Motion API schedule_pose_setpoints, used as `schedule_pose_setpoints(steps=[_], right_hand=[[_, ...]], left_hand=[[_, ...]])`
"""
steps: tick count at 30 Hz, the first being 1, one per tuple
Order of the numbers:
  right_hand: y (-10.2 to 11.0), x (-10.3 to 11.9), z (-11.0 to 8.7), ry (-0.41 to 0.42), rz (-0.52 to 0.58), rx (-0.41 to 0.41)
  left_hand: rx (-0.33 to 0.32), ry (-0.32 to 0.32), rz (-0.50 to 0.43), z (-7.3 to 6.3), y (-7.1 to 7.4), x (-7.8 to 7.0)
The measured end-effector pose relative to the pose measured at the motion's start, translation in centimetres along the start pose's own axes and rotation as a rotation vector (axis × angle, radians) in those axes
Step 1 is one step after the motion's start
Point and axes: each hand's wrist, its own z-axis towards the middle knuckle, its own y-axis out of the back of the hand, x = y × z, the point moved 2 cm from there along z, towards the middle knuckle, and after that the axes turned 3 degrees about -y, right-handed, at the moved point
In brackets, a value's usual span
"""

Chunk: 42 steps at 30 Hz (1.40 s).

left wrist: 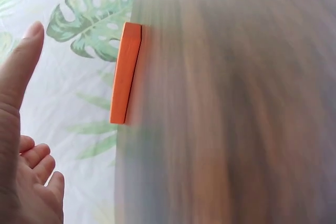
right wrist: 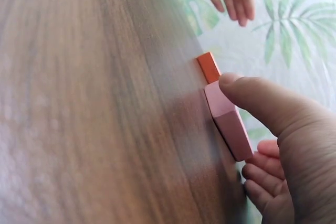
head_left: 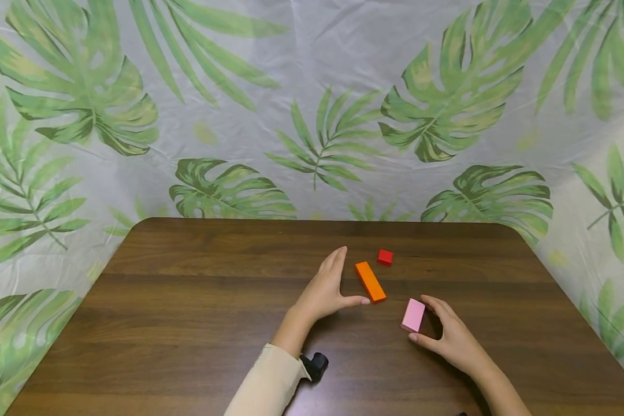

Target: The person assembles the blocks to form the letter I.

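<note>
A pink block point(head_left: 413, 315) stands at the right of the table's middle, a rectangular piece. My right hand point(head_left: 455, 335) pinches it, thumb at its near end and fingertips at its far end. In the right wrist view the thumb overlaps a corner of the pink block point(right wrist: 231, 124), close against the tabletop. My left hand point(head_left: 322, 292) is spread with straight fingers and holds nothing. Its thumb points toward an orange block point(head_left: 370, 282), a long bar lying on the table. The left wrist view shows a gap between that thumb and the orange block point(left wrist: 125, 74).
Behind the orange bar lies a small red block point(head_left: 385, 257). The brown wooden table point(head_left: 197, 306) has rounded far corners, and a leaf-patterned cloth point(head_left: 333, 133) hangs behind it. A black device point(head_left: 316, 366) sits at the left wrist by the sleeve.
</note>
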Motion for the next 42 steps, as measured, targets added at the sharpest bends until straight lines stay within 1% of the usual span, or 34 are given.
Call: schedule_pose_setpoints(steps=[5, 10, 16, 23, 27, 32, 42], right_hand=[[0.1, 0.2, 0.0, 0.007, -0.007, -0.005], [0.2, 0.3, 0.0, 0.004, -0.003, 0.004], [0.2, 0.3, 0.1, 0.009, 0.003, 0.009], [0.2, 0.2, 0.1, 0.019, -0.006, 0.001], [0.2, 0.2, 0.0, 0.027, -0.006, -0.003], [0.1, 0.2, 0.0, 0.030, -0.003, -0.003], [0.2, 0.3, -0.1, 0.045, 0.001, -0.009]], left_hand=[[0.040, 0.018, -0.010, 0.7, -0.8, 0.2], [0.066, 0.037, -0.031, 1.1, -1.4, 0.2], [0.098, 0.077, -0.063, 1.5, -2.0, 0.3], [0.100, 0.104, -0.119, 1.7, -2.7, 0.7], [0.111, 0.128, -0.124, 1.7, -3.3, 0.9], [0.106, 0.141, -0.103, 1.9, -3.9, 1.0], [0.077, 0.157, 0.013, 2.0, -4.5, 0.5]])
